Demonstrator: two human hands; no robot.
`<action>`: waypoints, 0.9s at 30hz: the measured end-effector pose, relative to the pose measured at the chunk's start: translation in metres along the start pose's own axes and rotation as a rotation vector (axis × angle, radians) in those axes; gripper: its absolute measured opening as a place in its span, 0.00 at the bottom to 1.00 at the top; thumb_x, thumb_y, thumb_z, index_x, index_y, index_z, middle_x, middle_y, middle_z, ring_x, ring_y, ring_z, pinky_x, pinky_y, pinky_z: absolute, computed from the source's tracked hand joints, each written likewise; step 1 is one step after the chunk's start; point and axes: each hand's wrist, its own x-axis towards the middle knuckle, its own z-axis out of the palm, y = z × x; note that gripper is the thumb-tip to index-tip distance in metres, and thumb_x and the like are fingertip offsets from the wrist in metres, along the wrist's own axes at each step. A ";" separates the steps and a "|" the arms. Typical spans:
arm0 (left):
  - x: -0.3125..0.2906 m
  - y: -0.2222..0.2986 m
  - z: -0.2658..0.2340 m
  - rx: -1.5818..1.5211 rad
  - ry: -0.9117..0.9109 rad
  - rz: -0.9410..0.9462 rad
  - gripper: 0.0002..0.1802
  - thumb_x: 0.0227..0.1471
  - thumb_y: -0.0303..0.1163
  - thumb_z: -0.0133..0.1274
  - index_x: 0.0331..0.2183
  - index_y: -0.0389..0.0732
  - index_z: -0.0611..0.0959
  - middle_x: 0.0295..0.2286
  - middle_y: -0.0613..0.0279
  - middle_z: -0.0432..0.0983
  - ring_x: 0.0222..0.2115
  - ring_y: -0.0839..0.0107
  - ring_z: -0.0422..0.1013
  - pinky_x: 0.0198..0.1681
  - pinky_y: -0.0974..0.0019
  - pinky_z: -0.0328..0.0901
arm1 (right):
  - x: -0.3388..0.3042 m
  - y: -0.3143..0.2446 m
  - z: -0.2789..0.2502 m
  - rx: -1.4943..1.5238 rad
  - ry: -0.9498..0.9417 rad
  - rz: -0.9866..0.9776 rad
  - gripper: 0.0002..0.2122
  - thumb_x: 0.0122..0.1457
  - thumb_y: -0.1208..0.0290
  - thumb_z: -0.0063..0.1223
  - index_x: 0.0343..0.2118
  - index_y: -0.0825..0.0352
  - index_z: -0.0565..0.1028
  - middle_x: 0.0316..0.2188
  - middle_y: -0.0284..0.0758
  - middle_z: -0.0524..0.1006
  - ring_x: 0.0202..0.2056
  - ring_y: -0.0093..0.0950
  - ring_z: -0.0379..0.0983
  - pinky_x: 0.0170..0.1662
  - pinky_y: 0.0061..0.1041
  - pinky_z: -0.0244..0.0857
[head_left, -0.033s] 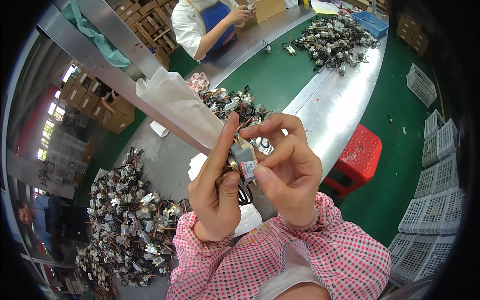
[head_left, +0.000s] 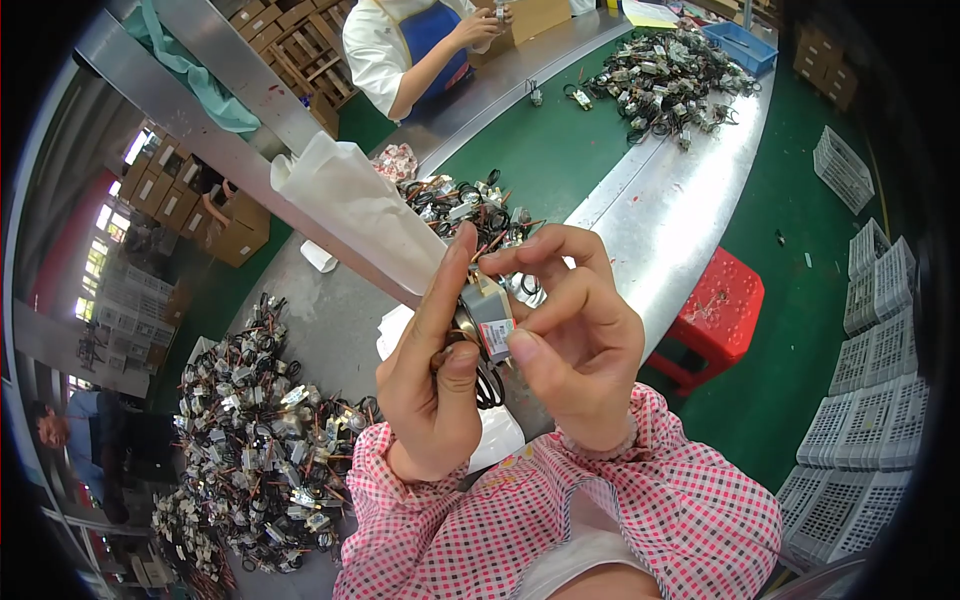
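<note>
Movement since the earlier frame: next to none that I can make out; both hands and the part keep almost exactly the same pose
Head view, left hand (head_left: 430, 385): I see its fingers and thumb closed around a small grey part (head_left: 488, 300), held up in front of the chest
Right hand (head_left: 585, 345): thumb and a fingertip pinch at the edge of the white label (head_left: 498, 341) on the part, the forefinger bent over its top
Black cable (head_left: 490, 388): looped just below the part, partly hidden from me by the left hand
Checked sleeves (head_left: 690, 470): pink and black on white, gathered at the wrists
Large heap (head_left: 260, 440): cabled parts, to the left on the grey surface (head_left: 330, 310)
Smaller heap (head_left: 462, 205): similar parts, beyond the hands, near a white sheet (head_left: 345, 205) against the metal beam (head_left: 210, 130)
Far bench: I see another pile (head_left: 665, 80) beside a blue tray (head_left: 742, 50); a co-worker (head_left: 395, 60) in a blue apron handles a small piece
Red stool (head_left: 715, 310): on the green floor, left of stacked pale crates (head_left: 870, 425)
</note>
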 end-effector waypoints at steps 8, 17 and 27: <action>0.001 0.002 0.000 0.001 0.006 0.017 0.23 0.53 0.28 0.40 0.51 0.30 0.65 0.48 0.50 0.67 0.20 0.84 0.62 0.25 0.79 0.59 | 0.000 -0.004 0.004 0.060 0.034 0.030 0.03 0.46 0.85 0.51 0.23 0.72 0.69 0.44 0.41 0.59 0.49 0.30 0.62 0.51 0.26 0.61; 0.002 0.007 0.000 0.003 0.014 0.002 0.23 0.53 0.29 0.40 0.51 0.30 0.65 0.48 0.48 0.66 0.21 0.83 0.62 0.25 0.79 0.59 | -0.001 0.000 0.003 0.041 0.043 0.016 0.04 0.46 0.85 0.51 0.23 0.72 0.68 0.44 0.40 0.59 0.49 0.30 0.62 0.50 0.25 0.62; 0.001 0.001 0.001 0.035 0.006 0.027 0.23 0.54 0.30 0.40 0.51 0.29 0.65 0.48 0.48 0.66 0.20 0.83 0.63 0.24 0.78 0.59 | -0.001 0.002 0.004 0.001 0.054 -0.018 0.04 0.46 0.86 0.50 0.23 0.72 0.68 0.44 0.41 0.59 0.48 0.30 0.64 0.49 0.24 0.63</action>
